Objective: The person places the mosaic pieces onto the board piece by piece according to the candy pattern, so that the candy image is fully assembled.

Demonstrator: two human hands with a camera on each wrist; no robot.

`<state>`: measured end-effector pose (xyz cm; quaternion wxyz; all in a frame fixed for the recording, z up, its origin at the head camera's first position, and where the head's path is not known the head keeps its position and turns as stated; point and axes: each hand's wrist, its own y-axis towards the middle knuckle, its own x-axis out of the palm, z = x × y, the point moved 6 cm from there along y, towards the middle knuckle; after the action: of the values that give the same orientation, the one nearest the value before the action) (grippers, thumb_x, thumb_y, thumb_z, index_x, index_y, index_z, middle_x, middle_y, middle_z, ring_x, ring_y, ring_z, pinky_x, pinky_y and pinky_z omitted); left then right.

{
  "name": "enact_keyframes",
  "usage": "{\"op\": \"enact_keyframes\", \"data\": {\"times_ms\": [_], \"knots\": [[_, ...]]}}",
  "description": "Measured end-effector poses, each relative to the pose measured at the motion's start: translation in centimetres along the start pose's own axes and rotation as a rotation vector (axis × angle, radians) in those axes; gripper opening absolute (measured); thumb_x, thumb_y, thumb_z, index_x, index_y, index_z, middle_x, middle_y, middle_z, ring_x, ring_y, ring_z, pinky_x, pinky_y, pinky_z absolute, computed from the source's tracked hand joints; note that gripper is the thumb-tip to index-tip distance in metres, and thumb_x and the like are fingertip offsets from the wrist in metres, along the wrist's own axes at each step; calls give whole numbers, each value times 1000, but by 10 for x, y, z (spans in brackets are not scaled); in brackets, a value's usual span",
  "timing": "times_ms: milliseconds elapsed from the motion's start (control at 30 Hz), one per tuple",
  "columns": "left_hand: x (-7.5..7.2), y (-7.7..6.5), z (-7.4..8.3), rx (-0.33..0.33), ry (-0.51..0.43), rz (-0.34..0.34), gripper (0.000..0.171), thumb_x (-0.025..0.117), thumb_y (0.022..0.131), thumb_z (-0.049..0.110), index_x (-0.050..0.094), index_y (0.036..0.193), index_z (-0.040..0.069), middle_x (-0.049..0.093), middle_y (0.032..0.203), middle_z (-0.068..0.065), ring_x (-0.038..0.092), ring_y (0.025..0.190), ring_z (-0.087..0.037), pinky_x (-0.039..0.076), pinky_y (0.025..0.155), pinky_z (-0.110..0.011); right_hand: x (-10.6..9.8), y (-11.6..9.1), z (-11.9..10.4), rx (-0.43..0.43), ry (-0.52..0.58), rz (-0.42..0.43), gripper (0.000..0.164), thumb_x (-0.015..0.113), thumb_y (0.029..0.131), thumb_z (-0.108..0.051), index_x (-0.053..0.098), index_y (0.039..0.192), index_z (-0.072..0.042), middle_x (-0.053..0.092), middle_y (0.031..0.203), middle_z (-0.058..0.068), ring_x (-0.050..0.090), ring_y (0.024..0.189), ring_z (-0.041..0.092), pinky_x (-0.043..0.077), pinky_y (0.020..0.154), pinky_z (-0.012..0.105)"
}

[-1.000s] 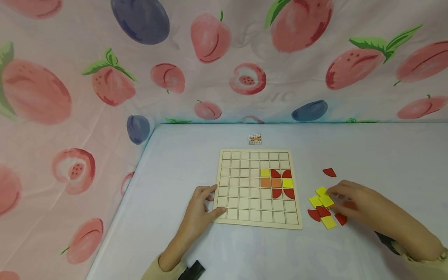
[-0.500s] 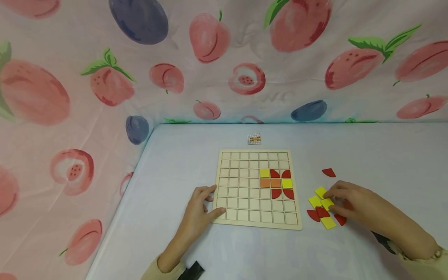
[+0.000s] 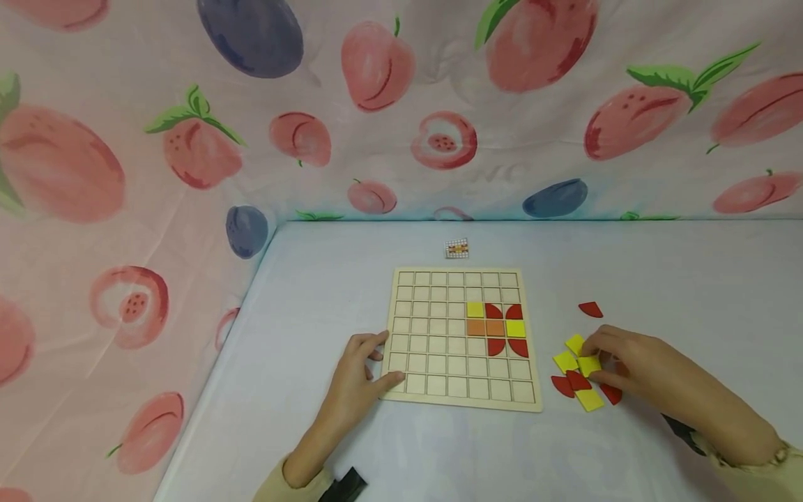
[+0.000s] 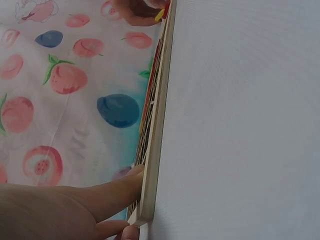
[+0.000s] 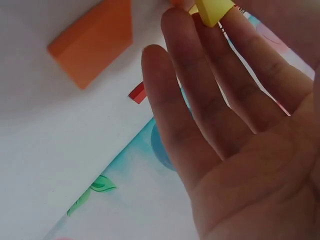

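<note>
My right hand (image 3: pixel 633 359) pinches a yellow square tile (image 3: pixel 590 366) between thumb and fingers, over the loose pile right of the board. In the right wrist view the same yellow tile (image 5: pixel 214 11) shows at the fingertips, and an orange tile (image 5: pixel 92 45) lies close by. My left hand (image 3: pixel 354 380) holds the wooden grid board (image 3: pixel 433 362) at its lower left, the thumb on top and fingers along the side edge. Yellow, orange and red pieces fill several cells at the board's right. In the left wrist view the board (image 4: pixel 152 150) appears edge-on beside my left hand (image 4: pixel 75 207).
Two yellow squares (image 3: pixel 565 362) lie left of the held tile, with another yellow square (image 3: pixel 590 399) nearer. Red quarter-circles surround them, one red piece (image 3: pixel 590 309) standing apart farther back. A small pattern card (image 3: pixel 456 249) lies beyond the board. Fruit-printed cloth (image 3: pixel 401 139) borders the table.
The yellow tile in my right fingers has shifted slightly right and turned a little. My left hand and the board have kept their places.
</note>
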<state>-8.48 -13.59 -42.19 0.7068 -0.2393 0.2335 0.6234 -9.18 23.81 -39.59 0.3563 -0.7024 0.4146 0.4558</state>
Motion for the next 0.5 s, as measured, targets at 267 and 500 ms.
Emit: {"op": "enact_keyframes", "data": {"times_ms": [267,500], "knots": [[0,-1,1,-1,4,1,66,83,81,18,55,138,3,53,126,-10,45,78,-13,42,66,-21,-10,1,-12,-47,25,57,28,88,73,-20,63,86,-21,62,84,-12,52,70,4,51,61,20],[0,-1,0,-1,1,2,66,83,80,18,55,138,3,53,126,-9,46,79,-14,42,66,-22,-14,15,-30,-56,74,8,22,84,78,-18,64,87,-21,62,83,-13,54,71,4,52,62,20]]}}
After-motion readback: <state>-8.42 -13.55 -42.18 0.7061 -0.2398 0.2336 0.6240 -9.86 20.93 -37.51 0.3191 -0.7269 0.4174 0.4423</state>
